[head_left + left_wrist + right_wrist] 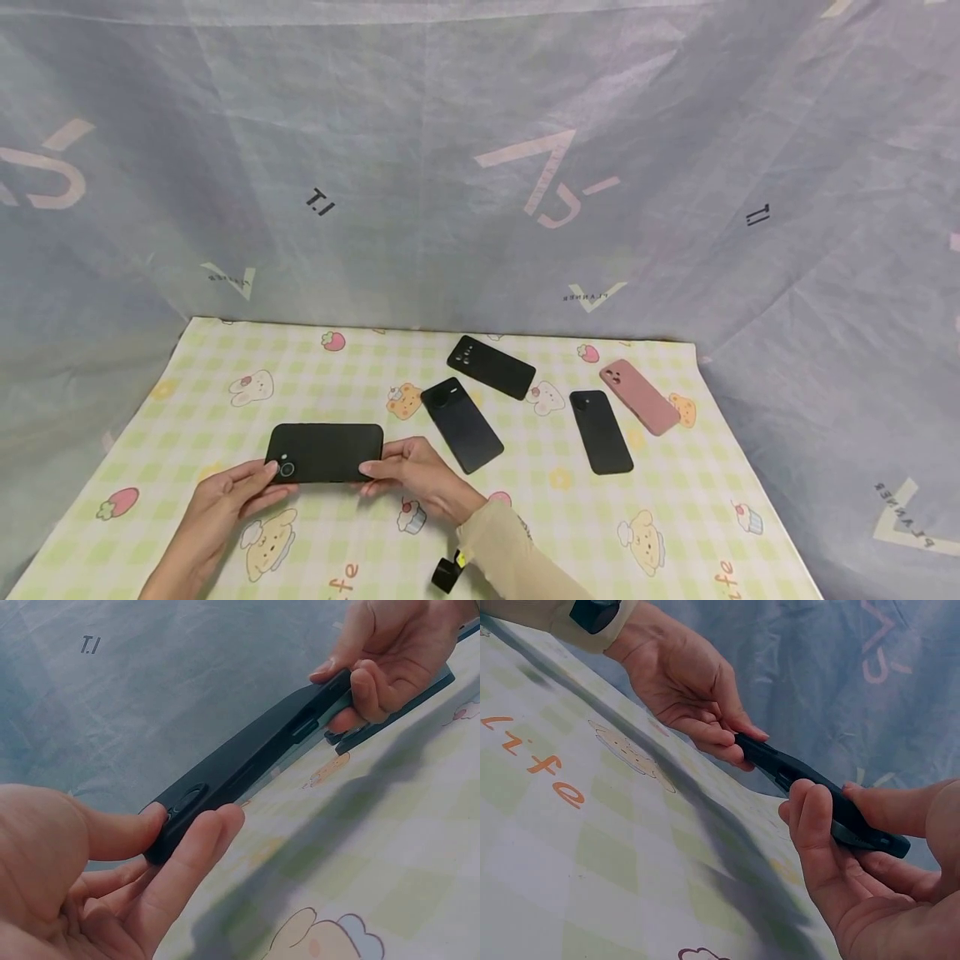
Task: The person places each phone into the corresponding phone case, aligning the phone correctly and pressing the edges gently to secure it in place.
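A phone in a black case [326, 450] is held lengthwise over the table's near left part, its back with the round lens facing the head camera. My left hand [221, 504] pinches its left end, the thumb beside the lens and fingers underneath. At the opposite end my right hand [423, 479] grips it between thumb and curled fingers. The left wrist view shows the case's side edge [277, 750] with its button cutout, and a paler strip below it. From the right wrist view, the phone [817, 787] appears edge-on, tilted above its shadow on the cloth.
A dark phone [461, 425] lies just right of my right hand. Behind it rests a black phone case [491, 367]. Farther right are another black phone [602, 432] and a pink phone case [640, 397]. A patterned cloth [180, 417] covers the table; grey fabric [420, 167] hangs behind.
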{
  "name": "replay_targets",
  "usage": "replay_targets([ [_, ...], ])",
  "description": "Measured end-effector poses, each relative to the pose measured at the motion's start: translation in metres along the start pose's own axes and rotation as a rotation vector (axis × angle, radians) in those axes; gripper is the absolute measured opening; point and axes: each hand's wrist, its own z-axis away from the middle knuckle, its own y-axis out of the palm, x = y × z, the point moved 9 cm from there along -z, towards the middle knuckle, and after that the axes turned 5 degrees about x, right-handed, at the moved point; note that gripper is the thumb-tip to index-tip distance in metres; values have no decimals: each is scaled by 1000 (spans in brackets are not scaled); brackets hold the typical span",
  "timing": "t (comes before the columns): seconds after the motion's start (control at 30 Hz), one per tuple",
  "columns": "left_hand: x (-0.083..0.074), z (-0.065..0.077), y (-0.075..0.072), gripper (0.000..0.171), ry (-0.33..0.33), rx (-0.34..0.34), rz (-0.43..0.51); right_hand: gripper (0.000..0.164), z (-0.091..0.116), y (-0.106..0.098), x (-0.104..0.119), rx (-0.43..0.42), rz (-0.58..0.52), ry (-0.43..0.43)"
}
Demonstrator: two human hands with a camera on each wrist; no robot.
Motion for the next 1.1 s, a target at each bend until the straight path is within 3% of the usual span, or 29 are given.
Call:
replay_targets([
  [0.27,0,0,2,67,-5,9,-4,14,0,-3,-2,-40,14,51],
  [0.83,-2,-2,4,68,11,16,-28,14,-1,-6,-7,-51,-2,60],
  [1.1,1,-1,3,62,-9,-11,-8,11,0,-6,-8,-65,-2,70],
])
